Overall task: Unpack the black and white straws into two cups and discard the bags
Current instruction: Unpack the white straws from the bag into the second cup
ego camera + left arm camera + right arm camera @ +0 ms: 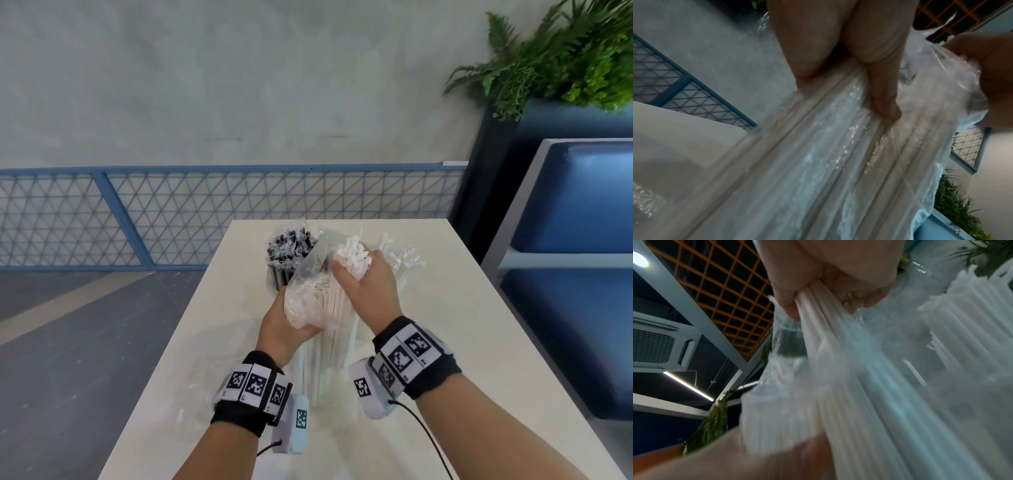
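Observation:
A clear plastic bag (310, 301) packed with white straws (334, 308) stands upright on the white table (445, 342). My left hand (287, 327) grips the bag's side, its fingers (882, 97) pressed into the plastic (818, 162). My right hand (364, 282) is curled round a bundle of white straws (849, 356) at their upper ends, at the bag's open mouth. Black straws (291, 246) stand in a clear cup (275, 277) at the far left. More white straws (402, 263) stand just right of my right hand; their cup is hidden.
Crumpled clear plastic (191, 394) lies on the table near my left wrist. A blue mesh railing (171, 212) runs beyond the table's left edge. A blue bench (582, 274) and a planter with ferns (565, 58) stand to the right.

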The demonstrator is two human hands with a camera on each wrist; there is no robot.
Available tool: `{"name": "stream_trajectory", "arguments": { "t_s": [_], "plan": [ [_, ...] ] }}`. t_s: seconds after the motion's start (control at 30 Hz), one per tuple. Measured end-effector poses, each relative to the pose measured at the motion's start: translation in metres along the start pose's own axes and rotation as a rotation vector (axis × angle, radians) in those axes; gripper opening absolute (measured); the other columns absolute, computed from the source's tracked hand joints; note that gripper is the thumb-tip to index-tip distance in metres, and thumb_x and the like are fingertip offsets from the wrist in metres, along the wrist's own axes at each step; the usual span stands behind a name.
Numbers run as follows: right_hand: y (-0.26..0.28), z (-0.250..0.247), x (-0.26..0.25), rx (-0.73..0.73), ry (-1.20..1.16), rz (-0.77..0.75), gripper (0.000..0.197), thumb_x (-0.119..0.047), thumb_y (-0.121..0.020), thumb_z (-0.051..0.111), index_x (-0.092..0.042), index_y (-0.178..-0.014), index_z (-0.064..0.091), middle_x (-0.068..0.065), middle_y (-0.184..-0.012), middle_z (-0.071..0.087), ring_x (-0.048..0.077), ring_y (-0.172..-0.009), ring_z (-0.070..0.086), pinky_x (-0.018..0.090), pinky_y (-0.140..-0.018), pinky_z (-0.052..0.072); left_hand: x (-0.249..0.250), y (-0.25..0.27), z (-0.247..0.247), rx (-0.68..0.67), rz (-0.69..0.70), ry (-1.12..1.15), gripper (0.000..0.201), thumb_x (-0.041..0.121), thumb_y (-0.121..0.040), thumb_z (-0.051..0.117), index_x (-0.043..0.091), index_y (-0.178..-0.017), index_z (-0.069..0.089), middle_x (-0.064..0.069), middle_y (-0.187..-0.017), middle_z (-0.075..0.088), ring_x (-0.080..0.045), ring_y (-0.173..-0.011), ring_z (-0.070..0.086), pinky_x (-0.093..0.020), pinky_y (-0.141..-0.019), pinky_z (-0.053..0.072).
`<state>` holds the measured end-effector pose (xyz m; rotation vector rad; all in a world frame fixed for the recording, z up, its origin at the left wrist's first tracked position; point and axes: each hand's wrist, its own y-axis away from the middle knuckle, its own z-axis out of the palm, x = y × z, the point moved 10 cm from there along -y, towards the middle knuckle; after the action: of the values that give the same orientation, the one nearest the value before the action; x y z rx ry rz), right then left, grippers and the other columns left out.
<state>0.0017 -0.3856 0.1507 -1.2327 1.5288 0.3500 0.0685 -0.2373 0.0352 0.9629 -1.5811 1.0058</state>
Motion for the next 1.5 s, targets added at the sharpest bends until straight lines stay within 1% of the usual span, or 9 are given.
{"name": "stream_trajectory", "arguments": {
  "t_s": [0.17, 0.3, 0.5, 0.6, 0.77, 0.93, 1.07, 1.33, 1.5],
  "plan": [
    [-0.014, -0.017, -0.007, 0.057, -0.225, -0.016, 0.015, -0.018, -0.086, 0.063, -0.003, -0.090, 0.062, 0.008, -0.083, 0.070, 0.007, -0.071, 0.061, 0.009, -0.064, 0.046, 0.003, 0.003, 0.002, 0.004, -0.012, -0.027, 0.075, 0.008, -0.060, 0.085, 0.045, -0.112, 0.046, 0.020, -0.113, 0.058, 0.000, -0.108, 0.053, -0.012, -0.086, 0.040],
    [-0.010, -0.012, -0.008, 0.012, -0.314, -0.017, 0.021, -0.020, -0.081, 0.070, -0.010, -0.096, 0.062, 0.007, -0.089, 0.071, 0.011, -0.082, 0.066, 0.014, -0.070, 0.050, 0.006, 0.004, 0.001, 0.014, -0.018, 0.026, 0.076, 0.003, -0.061, 0.084, 0.043, -0.113, 0.046, 0.023, -0.111, 0.058, 0.017, -0.101, 0.053, -0.005, -0.083, 0.041],
    [0.015, 0.024, 0.031, -0.283, -0.179, 0.073, 0.035, -0.022, -0.071, 0.079, -0.010, -0.101, 0.067, -0.003, -0.090, 0.072, 0.006, -0.084, 0.068, 0.019, -0.073, 0.053, 0.003, 0.003, 0.001, 0.018, -0.029, 0.065, 0.073, 0.004, -0.059, 0.085, 0.028, -0.120, 0.054, 0.002, -0.116, 0.067, -0.014, -0.110, 0.062, -0.033, -0.093, 0.050],
    [0.015, 0.017, 0.035, -0.182, -0.159, 0.072, 0.031, -0.020, -0.075, 0.076, -0.007, -0.102, 0.067, 0.004, -0.093, 0.072, 0.012, -0.085, 0.068, 0.018, -0.070, 0.052, 0.004, 0.003, 0.003, 0.009, -0.021, 0.034, 0.076, 0.006, -0.058, 0.086, 0.029, -0.123, 0.052, 0.004, -0.116, 0.066, -0.011, -0.111, 0.060, -0.032, -0.095, 0.049],
    [-0.011, -0.009, 0.023, 0.030, -0.275, 0.116, 0.021, -0.016, -0.077, 0.073, -0.004, -0.093, 0.067, 0.004, -0.083, 0.070, 0.012, -0.076, 0.066, 0.018, -0.062, 0.054, 0.017, 0.005, 0.001, -0.002, 0.000, -0.024, 0.071, 0.000, -0.064, 0.082, 0.031, -0.117, 0.047, 0.020, -0.104, 0.058, 0.016, -0.095, 0.054, 0.004, -0.073, 0.038],
    [-0.021, -0.017, 0.018, 0.082, -0.445, 0.146, 0.031, -0.019, -0.076, 0.074, -0.006, -0.102, 0.062, 0.010, -0.094, 0.070, 0.019, -0.088, 0.067, 0.025, -0.072, 0.055, 0.028, 0.001, -0.001, -0.012, 0.043, -0.044, 0.064, 0.001, -0.066, 0.081, 0.035, -0.110, 0.049, 0.016, -0.101, 0.061, 0.019, -0.088, 0.055, 0.003, -0.071, 0.039],
    [-0.006, 0.013, 0.027, -0.089, -0.276, 0.169, 0.045, -0.015, -0.071, 0.079, -0.011, -0.111, 0.059, 0.006, -0.101, 0.067, 0.020, -0.096, 0.065, 0.031, -0.079, 0.056, 0.017, -0.002, -0.004, 0.007, 0.011, -0.020, 0.061, 0.001, -0.066, 0.080, 0.029, -0.113, 0.054, 0.001, -0.108, 0.067, -0.011, -0.103, 0.062, -0.007, -0.075, 0.047],
    [-0.029, -0.023, 0.031, 0.170, -0.370, 0.210, 0.029, -0.015, -0.078, 0.071, 0.006, -0.095, 0.063, 0.010, -0.077, 0.068, 0.017, -0.070, 0.065, 0.029, -0.062, 0.052, 0.013, -0.001, -0.004, 0.002, 0.001, -0.054, 0.067, 0.010, -0.064, 0.083, 0.045, -0.109, 0.048, 0.009, -0.110, 0.064, -0.001, -0.102, 0.057, -0.005, -0.081, 0.042],
    [-0.046, -0.061, 0.029, 0.321, -0.588, 0.242, 0.019, -0.006, -0.079, 0.061, 0.011, -0.085, 0.062, 0.007, -0.070, 0.056, 0.006, -0.053, 0.054, 0.016, -0.044, 0.042, 0.002, 0.001, -0.012, 0.039, -0.061, 0.038, 0.059, 0.006, -0.066, 0.081, 0.019, -0.118, 0.056, 0.003, -0.108, 0.067, -0.013, -0.104, 0.062, -0.011, -0.078, 0.050]
  ]
}}
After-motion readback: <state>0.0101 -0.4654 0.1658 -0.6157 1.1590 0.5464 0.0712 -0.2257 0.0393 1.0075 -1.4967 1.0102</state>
